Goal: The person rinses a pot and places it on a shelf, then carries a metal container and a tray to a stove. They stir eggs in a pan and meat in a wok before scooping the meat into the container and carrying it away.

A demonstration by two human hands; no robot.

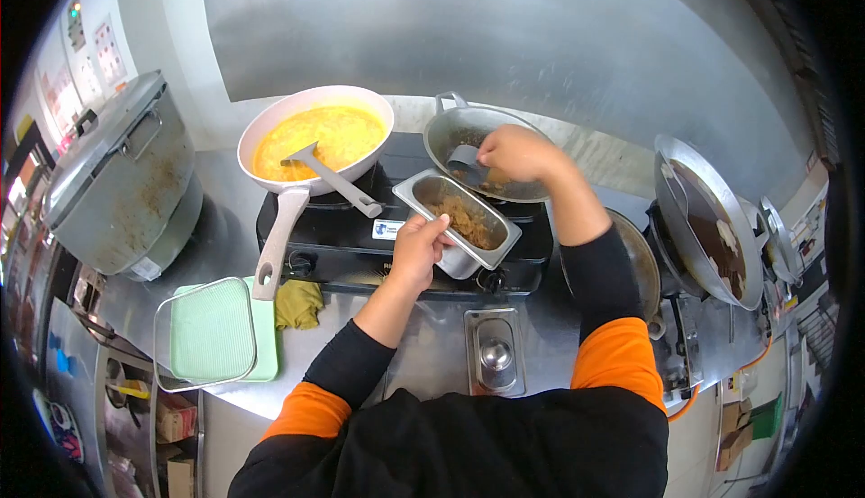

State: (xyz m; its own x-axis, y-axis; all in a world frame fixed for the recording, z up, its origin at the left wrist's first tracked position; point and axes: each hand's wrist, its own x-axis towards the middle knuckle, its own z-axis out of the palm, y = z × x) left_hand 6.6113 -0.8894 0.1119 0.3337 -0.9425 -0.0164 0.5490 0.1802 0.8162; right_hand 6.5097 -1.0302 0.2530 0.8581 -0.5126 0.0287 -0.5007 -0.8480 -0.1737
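My left hand (419,250) grips the near side of a rectangular steel food pan (458,267), tilted over the front of the stove, with brown, crumbly food inside. My right hand (521,153) pinches a small grey measuring cup (465,167) inside a grey metal wok (487,117). Brown bits of food lie in the wok around the cup. On the left burner sits a white frying pan (246,151) of bubbling yellow liquid (333,129), with a grey spatula (338,183) resting across its rim.
Below the black gas stove (351,268) lies a steel lid (496,354). A green tray (268,340) with a wire basket and an olive cloth (299,304) are front left. A large dirty pot (135,192) stands far left; a big wok (667,151) of dark liquid stands right.
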